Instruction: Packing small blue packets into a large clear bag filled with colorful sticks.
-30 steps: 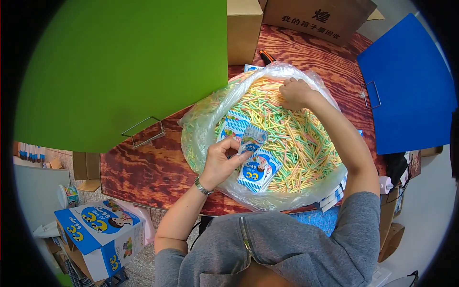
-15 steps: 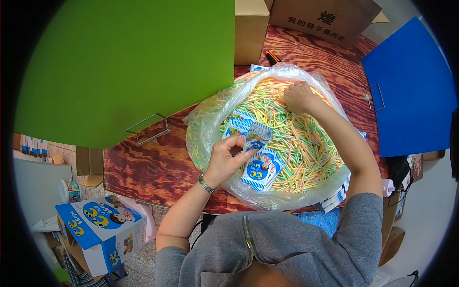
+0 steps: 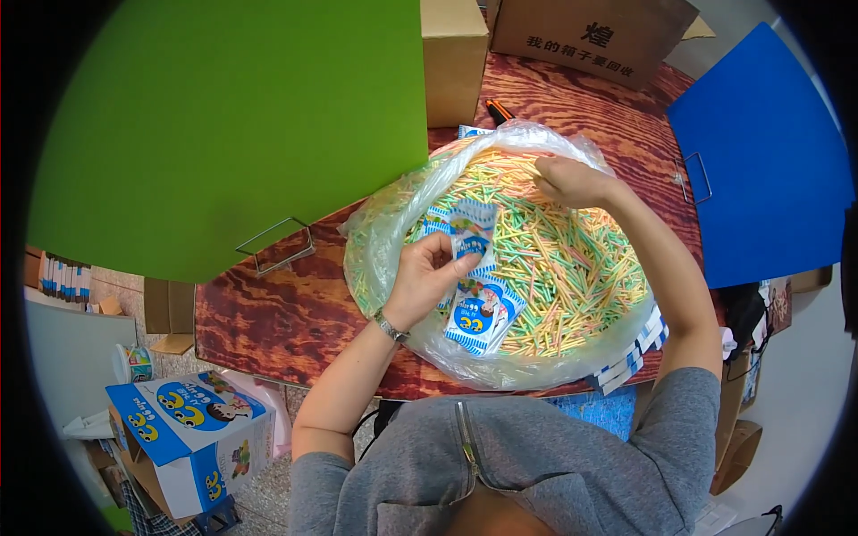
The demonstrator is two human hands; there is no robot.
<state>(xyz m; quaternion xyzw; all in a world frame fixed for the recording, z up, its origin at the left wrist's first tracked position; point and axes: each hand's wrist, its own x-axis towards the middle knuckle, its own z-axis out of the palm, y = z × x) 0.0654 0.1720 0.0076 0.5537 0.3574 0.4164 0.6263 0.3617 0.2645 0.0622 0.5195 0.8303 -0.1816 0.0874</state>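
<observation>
Thin pastel sticks [image 3: 572,259] in yellow, green and pink fill a large clear plastic bag [image 3: 380,237] with its rim rolled open. My left hand [image 3: 423,279], a watch on its wrist, pinches a small blue and white packet [image 3: 475,221] upright over the sticks, thumb in front. Below it, more blue and white packets [image 3: 484,313] lie on the sticks at the near left of the bag. At the far right part of the heap is my right hand [image 3: 572,181], its fingers curled closed; whatever they hold is hidden.
The bag rests on a red-brown wood-patterned table [image 3: 268,313]. A green panel [image 3: 241,125] rises at left, a blue panel [image 3: 760,161] at right. Cardboard boxes [image 3: 594,40] and an orange-black tool [image 3: 499,111] sit behind. A printed carton [image 3: 192,438] stands lower left.
The packet in my left hand has come more upright, showing more of its face. My right hand has turned, its fingers more curled. The whole view has shifted slightly.
</observation>
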